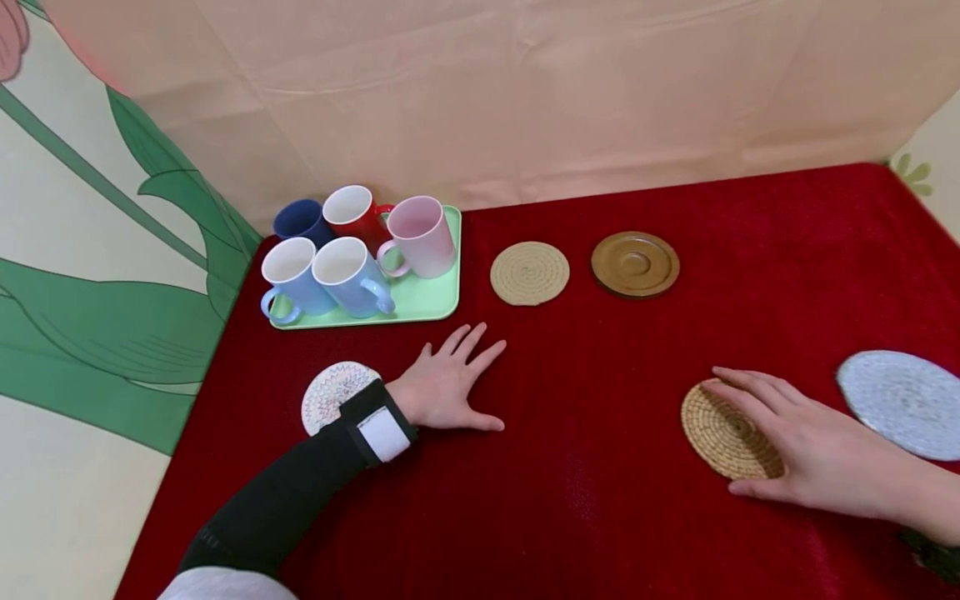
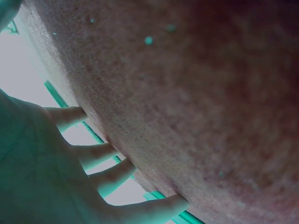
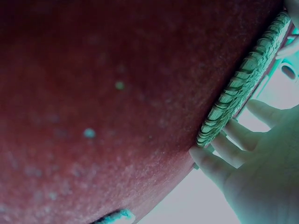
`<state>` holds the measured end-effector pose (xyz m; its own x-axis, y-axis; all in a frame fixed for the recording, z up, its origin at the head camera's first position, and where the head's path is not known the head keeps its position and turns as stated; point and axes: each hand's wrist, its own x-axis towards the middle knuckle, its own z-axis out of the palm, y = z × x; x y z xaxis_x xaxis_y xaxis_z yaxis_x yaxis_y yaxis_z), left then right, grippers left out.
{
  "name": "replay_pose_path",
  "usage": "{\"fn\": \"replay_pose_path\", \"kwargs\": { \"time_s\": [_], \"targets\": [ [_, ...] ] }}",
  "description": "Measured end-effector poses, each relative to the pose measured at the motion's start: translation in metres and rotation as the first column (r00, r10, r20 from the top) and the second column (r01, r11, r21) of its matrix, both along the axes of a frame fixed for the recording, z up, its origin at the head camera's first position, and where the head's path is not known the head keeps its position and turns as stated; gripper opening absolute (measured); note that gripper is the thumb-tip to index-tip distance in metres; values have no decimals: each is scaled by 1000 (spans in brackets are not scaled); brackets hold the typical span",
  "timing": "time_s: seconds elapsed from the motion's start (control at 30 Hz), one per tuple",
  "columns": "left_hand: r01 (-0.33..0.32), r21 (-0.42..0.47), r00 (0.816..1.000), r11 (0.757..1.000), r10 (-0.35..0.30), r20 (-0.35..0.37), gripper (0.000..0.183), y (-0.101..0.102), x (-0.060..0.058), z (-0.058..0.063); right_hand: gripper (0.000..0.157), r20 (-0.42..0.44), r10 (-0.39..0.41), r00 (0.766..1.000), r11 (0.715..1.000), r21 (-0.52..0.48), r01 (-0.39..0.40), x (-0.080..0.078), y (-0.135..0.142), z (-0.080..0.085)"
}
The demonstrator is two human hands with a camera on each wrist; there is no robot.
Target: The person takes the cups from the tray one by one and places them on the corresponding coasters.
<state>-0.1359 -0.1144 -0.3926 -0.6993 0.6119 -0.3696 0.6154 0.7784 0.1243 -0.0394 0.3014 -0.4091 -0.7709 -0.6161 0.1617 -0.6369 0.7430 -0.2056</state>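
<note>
My left hand (image 1: 444, 385), fingers spread, is over the red cloth, holding nothing. Just left of its wrist, a round white patterned coaster (image 1: 330, 392) is partly covered by the wrist band. In the left wrist view the left fingers (image 2: 114, 175) look straight and apart. At right, my right hand (image 1: 806, 446) lies over a round woven straw coaster (image 1: 701, 425), its fingers near the far edge and thumb by the near edge. The right wrist view shows the coiled edge of this straw coaster (image 3: 238, 88) beside the fingers; whether they press it is unclear.
A green tray (image 1: 427, 302) at back left bears several mugs: light blue, pink (image 1: 427, 246), red (image 1: 367, 225) and dark blue (image 1: 303, 221). A beige coaster (image 1: 530, 273) and a brown wooden coaster (image 1: 636, 264) lie at the back. A grey-white mat (image 1: 903, 400) lies far right.
</note>
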Motion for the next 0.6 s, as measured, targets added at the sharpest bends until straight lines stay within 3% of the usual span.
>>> {"fn": "replay_pose_path", "kwargs": {
  "time_s": [0.6],
  "targets": [
    [5,-2,1000,1000,-5,-2,100,-1,0,-1,100,1,-53,999,999,-8,53,-15,7,-1]
  ]
}}
